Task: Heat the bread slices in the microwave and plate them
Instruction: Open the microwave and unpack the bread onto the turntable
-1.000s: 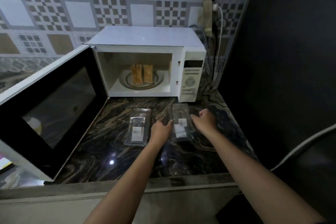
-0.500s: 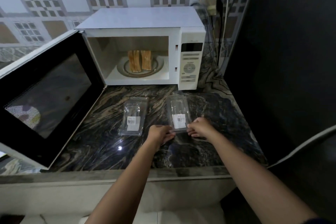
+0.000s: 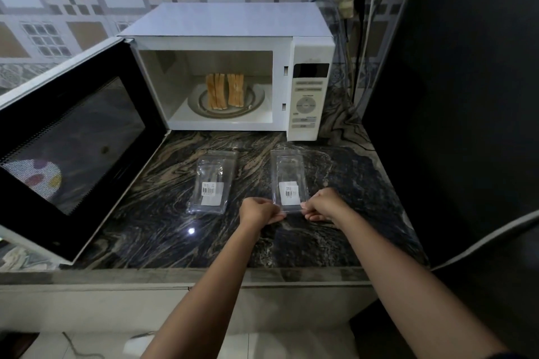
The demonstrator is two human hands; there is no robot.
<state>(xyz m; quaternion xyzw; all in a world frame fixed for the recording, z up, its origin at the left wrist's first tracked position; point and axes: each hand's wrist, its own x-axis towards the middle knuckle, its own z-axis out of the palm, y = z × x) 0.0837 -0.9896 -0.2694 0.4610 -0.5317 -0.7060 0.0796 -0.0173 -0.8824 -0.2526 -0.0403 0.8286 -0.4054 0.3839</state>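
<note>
- Clear rectangular plastic packet [image 3: 288, 181], lying beyond the fingertips [image 3: 278, 215], is pinched at its near corners by left hand [image 3: 258, 211] and right hand [image 3: 325, 204].
- Equal pinch force is advised.

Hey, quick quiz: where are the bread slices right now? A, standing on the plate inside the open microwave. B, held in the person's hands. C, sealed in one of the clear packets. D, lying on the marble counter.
A: the bread slices stand on edge on the round plate inside the microwave, whose door is open; left hand and right hand pinch a clear packet.
</note>
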